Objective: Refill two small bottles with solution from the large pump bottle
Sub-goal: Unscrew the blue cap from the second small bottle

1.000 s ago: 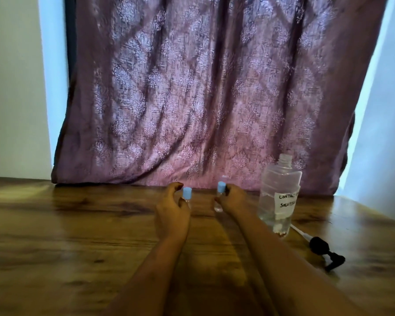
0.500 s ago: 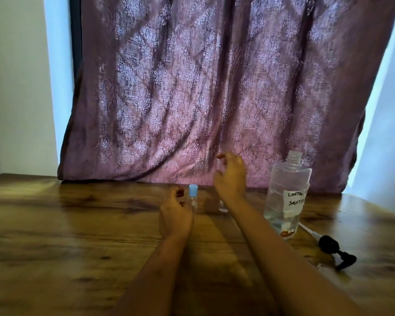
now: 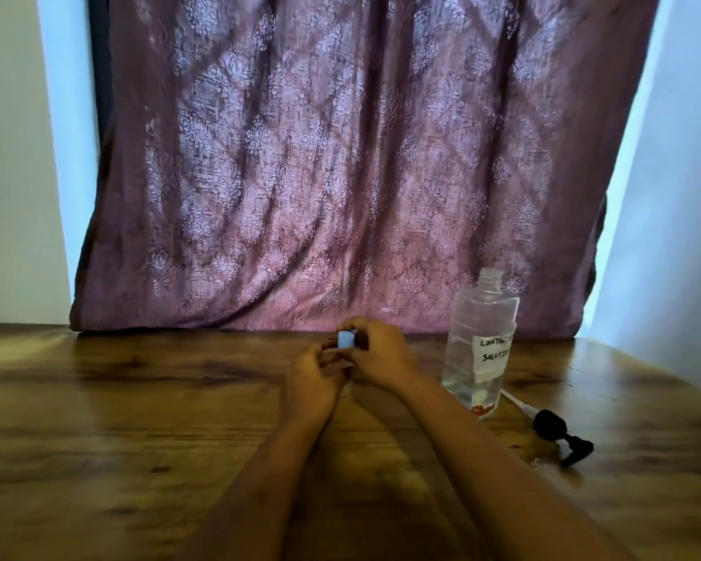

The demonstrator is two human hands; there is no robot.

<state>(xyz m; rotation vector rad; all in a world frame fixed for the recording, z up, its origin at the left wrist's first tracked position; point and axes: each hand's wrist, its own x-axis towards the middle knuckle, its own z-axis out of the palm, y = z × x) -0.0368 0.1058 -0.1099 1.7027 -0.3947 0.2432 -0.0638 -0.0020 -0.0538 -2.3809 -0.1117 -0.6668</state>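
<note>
Left hand (image 3: 314,376): low at table centre, fingers curled round the body of a small bottle (image 3: 343,360), gripping it from the left; most of that bottle is hidden behind the fingers.
Right hand (image 3: 377,354): pressed right up against the left, thumb and fingers pinched on the blue cap (image 3: 346,340) from the right side.
Cap: light blue, sitting on top of the bottle, peeking out above both hands; whether it is screwed tight or loose, cannot tell.
Second bottle: not visible from here, possibly behind the hands, cannot tell.
Forearms: both bare, reaching in from the bottom edge and meeting at the cap.
Big bottle (image 3: 480,350): clear, upright on the table, just right of the right hand and not touching it; neck open, no pump on it; a shallow pool of liquid at the bottom; white label handwritten, reading roughly "CONTACT SOLUTION", partly turned away.
Pump (image 3: 555,429): black head with its white tube, lying flat on the table just right of the big bottle's base, tube end pointing toward the bottle.
Table (image 3: 138,419): dark wood grain, glossy, catching light on the left.
Curtain (image 3: 340,164): mauve, patterned, hanging behind the table with its hem bunched on the far edge.
Walls: pale on both sides of the curtain.
</note>
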